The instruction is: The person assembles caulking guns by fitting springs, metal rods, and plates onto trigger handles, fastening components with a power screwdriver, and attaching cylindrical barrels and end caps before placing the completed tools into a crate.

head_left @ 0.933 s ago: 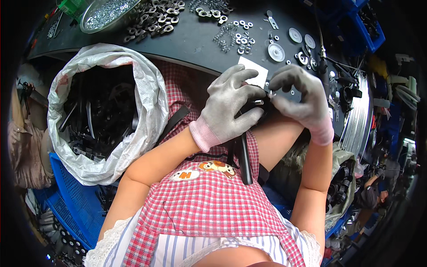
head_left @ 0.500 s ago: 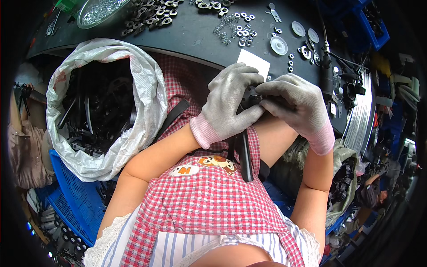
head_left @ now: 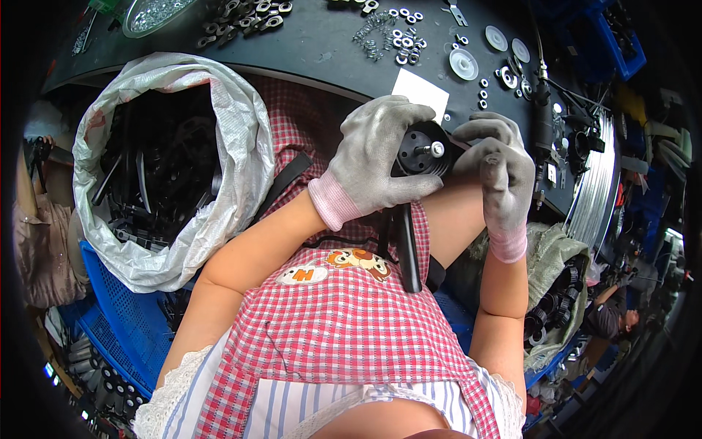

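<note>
My gloved left hand (head_left: pixel 376 157) is wrapped around a black round housing (head_left: pixel 411 162). From its face, which has small holes, a short metal post sticks out, turned toward my right hand. A long black handle (head_left: pixel 408 252) hangs below the housing over my lap; where the two join is hidden. Just right of the housing, my gloved right hand (head_left: pixel 501 172) is apart from the post, fingers curled and pressed together. Whatever it may hold is hidden. Behind the housing, a white card (head_left: pixel 422 91) lies at the table edge.
On the dark table (head_left: pixel 322 55) lie springs (head_left: pixel 371 33), metal nuts (head_left: pixel 406 47), white plastic discs (head_left: pixel 463 64) and metal brackets (head_left: pixel 245 22). A white woven sack (head_left: pixel 245 154) of black parts stands at left above a blue crate (head_left: pixel 128 307). A power tool (head_left: pixel 542 110) hangs at right.
My right hand has drawn back to the right off the housing, uncovering its face and metal post. My left hand keeps its hold, nearly in place.
</note>
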### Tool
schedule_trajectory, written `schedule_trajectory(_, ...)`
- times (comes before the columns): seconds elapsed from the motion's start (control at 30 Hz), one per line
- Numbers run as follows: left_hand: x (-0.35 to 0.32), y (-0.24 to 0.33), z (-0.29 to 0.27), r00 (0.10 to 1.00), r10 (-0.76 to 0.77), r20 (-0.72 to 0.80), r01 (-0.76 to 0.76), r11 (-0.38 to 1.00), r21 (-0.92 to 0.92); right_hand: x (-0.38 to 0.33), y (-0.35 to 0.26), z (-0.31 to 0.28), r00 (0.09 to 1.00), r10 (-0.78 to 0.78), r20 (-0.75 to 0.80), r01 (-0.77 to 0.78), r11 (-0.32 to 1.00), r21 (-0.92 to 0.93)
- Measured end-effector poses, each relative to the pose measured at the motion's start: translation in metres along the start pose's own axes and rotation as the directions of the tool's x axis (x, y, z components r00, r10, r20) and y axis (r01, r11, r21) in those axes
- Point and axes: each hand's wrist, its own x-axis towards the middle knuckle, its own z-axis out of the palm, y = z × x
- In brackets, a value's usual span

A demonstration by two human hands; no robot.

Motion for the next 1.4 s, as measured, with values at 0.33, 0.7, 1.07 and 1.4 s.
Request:
schedule_trajectory(0.33, -0.003, -0.003, -0.001, 0.998, -0.038, 0.043, 0.039, 0.999, -0.027, -0.007, 0.016, 0.014, 0.984, -0.132, -0.120, 0.122, 0.989, -0.083)
schedule_trajectory(0.7, -0.001, -0.002, -0.002, 0.998, -0.033, 0.044, 0.032, 0.999, 0.009, -0.016, 0.021, 0.008, 0.997, -0.074, -0.021, 0.072, 0.994, -0.076)
schedule_trajectory(1.07, -0.007, 0.002, -0.002, 0.980, -0.156, 0.122, 0.143, 0.984, 0.105, 0.029, 0.083, -0.036, 0.793, 0.201, -0.575, -0.260, 0.966, -0.020)
schedule_trajectory(1.4, -0.005, 0.002, -0.004, 0.984, -0.122, 0.129, 0.112, 0.990, 0.082, 0.108, 0.107, -0.083, 0.721, 0.459, -0.519, -0.687, 0.376, -0.621)
